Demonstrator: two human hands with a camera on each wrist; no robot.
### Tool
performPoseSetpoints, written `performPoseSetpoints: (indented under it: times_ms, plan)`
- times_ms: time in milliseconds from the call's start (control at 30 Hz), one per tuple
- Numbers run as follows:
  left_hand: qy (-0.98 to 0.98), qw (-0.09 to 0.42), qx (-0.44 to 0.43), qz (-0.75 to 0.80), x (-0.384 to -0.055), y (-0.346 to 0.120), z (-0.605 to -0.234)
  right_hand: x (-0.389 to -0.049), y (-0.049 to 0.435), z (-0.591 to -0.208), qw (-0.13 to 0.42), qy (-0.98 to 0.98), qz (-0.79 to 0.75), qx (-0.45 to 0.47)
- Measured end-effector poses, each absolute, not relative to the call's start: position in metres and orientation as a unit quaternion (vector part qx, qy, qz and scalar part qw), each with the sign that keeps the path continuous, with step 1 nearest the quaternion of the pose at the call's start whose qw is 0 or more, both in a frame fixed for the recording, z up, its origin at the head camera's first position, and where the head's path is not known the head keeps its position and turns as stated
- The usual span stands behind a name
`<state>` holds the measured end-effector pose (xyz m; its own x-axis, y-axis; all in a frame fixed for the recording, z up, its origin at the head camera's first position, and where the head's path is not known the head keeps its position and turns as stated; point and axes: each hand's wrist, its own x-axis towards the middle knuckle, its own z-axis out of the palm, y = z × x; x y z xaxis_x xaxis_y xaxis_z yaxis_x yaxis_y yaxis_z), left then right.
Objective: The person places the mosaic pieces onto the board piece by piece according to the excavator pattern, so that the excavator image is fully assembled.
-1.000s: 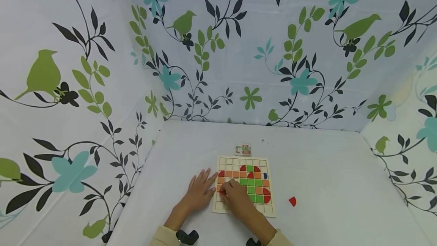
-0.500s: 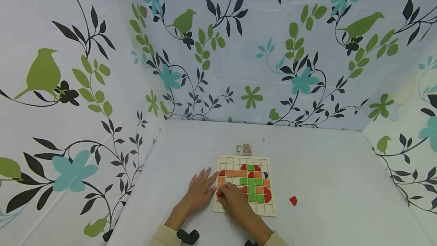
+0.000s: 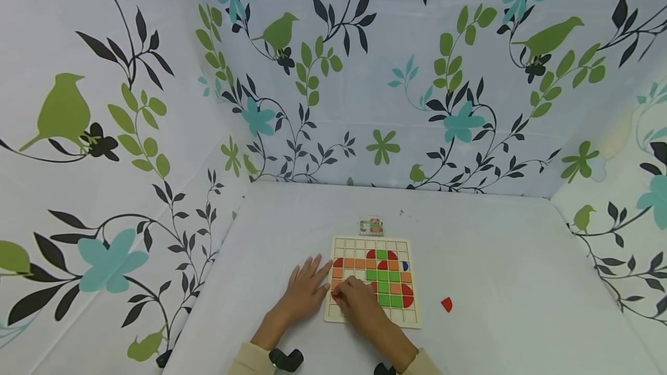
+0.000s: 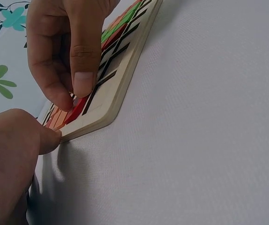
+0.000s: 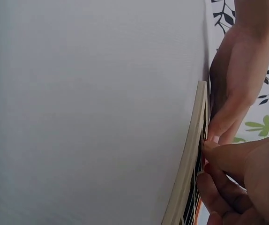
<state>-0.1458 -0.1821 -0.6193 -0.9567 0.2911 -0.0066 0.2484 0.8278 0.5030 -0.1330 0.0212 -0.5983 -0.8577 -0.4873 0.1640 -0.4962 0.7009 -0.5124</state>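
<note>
A wooden grid board (image 3: 409, 320) lies on the white table, partly filled with red, orange, green and blue tiles. My right hand (image 3: 363, 307) is over its left side, thumb and fingertips pinching a small red tile (image 4: 77, 110) low at the left column of cells. In the right wrist view only a bit of that red tile (image 5: 207, 168) shows between the fingers. My left hand (image 3: 304, 291) lies spread beside the board's left edge, its fingers straight and the thumb tip (image 4: 52, 139) right at the rim. Part of the tile pattern is hidden under my right hand.
A loose red quarter-circle tile (image 3: 447, 304) lies on the table to the right of the board. Beyond the far edge sits a small pattern card (image 3: 372, 225). Patterned cloth (image 3: 383, 146) with birds and leaves hangs around the table.
My right hand has shifted slightly left, with the red tile, to the board's left column. The left hand stays in place at the edge.
</note>
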Motion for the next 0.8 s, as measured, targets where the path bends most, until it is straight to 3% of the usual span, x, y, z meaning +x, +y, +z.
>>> performPoseSetpoints:
  times_ms: [367, 700, 800]
  plan:
    - [0.954, 0.039, 0.142, 0.262, -0.146, -0.181, -0.614, -0.131, 0.055, -0.572, -0.05, -0.909, 0.336, 0.241]
    - [0.951, 0.042, 0.139, 0.274, -0.146, -0.179, -0.617, -0.133, 0.16, -0.552, -0.029, -0.952, 0.295, 0.08]
    - [0.955, 0.048, 0.133, 0.262, -0.147, -0.179, -0.619, -0.134, 0.197, -0.553, -0.046, -0.957, 0.281, 0.05]
